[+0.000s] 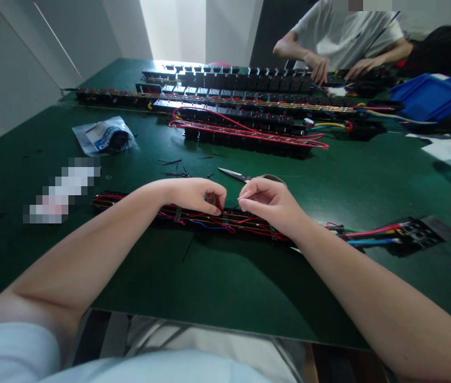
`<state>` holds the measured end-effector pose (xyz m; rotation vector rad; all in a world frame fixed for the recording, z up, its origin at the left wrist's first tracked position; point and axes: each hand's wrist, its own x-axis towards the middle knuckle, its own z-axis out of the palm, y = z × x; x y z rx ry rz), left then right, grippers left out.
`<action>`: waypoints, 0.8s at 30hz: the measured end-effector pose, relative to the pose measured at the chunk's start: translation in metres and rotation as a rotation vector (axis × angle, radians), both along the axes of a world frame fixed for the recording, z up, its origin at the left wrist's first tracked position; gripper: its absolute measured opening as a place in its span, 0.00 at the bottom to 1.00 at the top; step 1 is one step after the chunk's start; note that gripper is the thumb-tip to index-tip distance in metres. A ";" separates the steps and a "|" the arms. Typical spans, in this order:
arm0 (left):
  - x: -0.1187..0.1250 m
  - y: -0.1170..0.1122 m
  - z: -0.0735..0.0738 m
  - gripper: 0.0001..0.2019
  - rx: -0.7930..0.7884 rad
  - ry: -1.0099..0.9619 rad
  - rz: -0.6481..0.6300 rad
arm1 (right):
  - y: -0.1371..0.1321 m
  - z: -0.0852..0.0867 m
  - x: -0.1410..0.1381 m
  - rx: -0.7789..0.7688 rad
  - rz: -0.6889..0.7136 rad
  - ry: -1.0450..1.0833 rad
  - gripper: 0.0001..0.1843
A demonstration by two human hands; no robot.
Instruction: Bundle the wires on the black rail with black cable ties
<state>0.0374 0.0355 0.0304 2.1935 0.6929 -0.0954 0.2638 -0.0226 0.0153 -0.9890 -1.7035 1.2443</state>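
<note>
A long black strip assembly (205, 219) with red, blue and brown wires along it lies across the table in front of me. My left hand (203, 196) is curled closed over its middle, thumb and fingertips low at the wires; what they grip is hidden. Just to the right, my right hand (267, 201) pinches the thin dark end of what looks like a cable tie (237, 206), close above the wires. Scissors (234, 174) lie behind my right hand, their handles partly covered by it. Thick coloured leads end in a black connector (423, 234) at the right.
Several black tie offcuts (175, 171) lie behind my hands, and one thin strip (188, 250) lies nearer. A plastic bag (106, 135) of black ties is at the left. Further back are more wired assemblies (249, 133), a blue bin (436, 98) and a co-worker's hands (319, 68).
</note>
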 end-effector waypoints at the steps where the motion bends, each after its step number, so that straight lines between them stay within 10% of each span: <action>1: -0.001 0.001 -0.001 0.10 -0.028 -0.017 -0.009 | 0.000 -0.001 0.000 0.016 0.008 -0.017 0.09; 24: -0.002 0.006 -0.008 0.09 -0.205 -0.058 0.014 | -0.002 -0.001 -0.003 0.170 0.064 -0.192 0.07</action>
